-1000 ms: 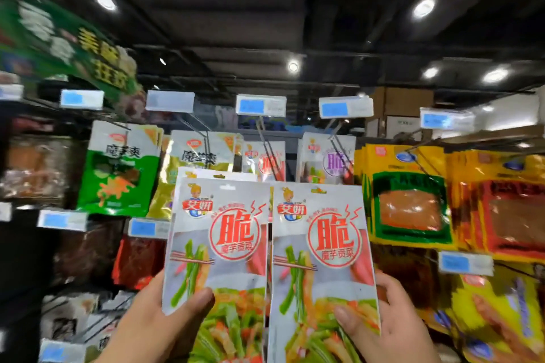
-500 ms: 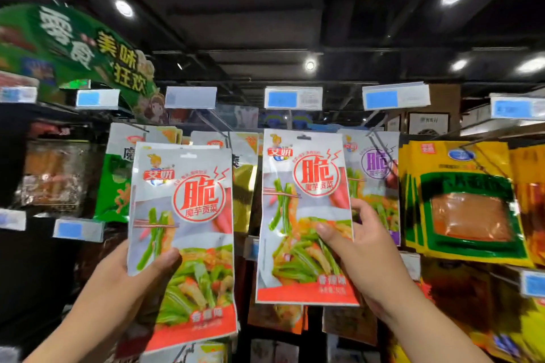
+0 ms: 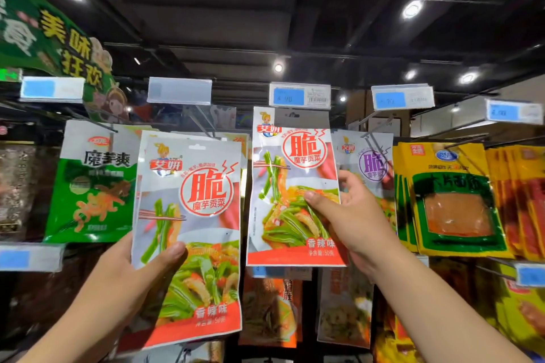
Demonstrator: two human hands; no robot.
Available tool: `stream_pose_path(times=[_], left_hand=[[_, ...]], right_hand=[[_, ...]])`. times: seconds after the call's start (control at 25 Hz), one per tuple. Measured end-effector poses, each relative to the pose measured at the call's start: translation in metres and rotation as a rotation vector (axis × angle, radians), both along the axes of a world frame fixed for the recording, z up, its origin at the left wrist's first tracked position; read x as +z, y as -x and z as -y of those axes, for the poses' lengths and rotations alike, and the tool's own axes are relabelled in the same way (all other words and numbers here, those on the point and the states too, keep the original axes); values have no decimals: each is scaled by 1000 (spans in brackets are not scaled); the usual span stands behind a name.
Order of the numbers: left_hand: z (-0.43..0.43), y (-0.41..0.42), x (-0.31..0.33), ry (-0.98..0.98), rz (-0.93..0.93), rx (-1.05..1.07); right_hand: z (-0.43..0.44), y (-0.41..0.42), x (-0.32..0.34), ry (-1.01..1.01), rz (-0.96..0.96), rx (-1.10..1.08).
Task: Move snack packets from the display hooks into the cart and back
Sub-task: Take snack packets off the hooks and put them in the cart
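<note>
I hold two identical white and red snack packets with green vegetable pictures. My left hand grips one packet by its lower left, thumb across the front. My right hand pinches the other packet at its right edge and holds it high, its top just under a blue price tag at the end of a display hook. Whether its hole is on the hook is hidden. The cart is out of view.
Hooks carry more packets: a green one at left, a purple-labelled one behind my right hand, yellow ones at right. More packets hang below. A green banner hangs top left.
Both hands rose with their packets. The right packet moved up and toward the hook under the price tag; the left packet came up beside it.
</note>
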State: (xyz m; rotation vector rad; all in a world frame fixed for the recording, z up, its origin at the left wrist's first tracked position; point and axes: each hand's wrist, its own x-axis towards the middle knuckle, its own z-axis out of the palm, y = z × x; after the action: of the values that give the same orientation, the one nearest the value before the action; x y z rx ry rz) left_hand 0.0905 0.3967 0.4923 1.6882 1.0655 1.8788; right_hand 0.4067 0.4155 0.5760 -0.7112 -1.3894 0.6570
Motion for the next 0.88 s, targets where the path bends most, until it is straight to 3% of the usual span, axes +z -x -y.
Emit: stream_pose_path(times=[0.68, 0.88], left_hand=[[-20, -1, 11, 30, 48, -103], [-19, -6, 15, 21, 61, -128]], right_hand=[[-52, 1, -1, 122, -9, -167], [-85, 13, 4, 224, 379, -472]])
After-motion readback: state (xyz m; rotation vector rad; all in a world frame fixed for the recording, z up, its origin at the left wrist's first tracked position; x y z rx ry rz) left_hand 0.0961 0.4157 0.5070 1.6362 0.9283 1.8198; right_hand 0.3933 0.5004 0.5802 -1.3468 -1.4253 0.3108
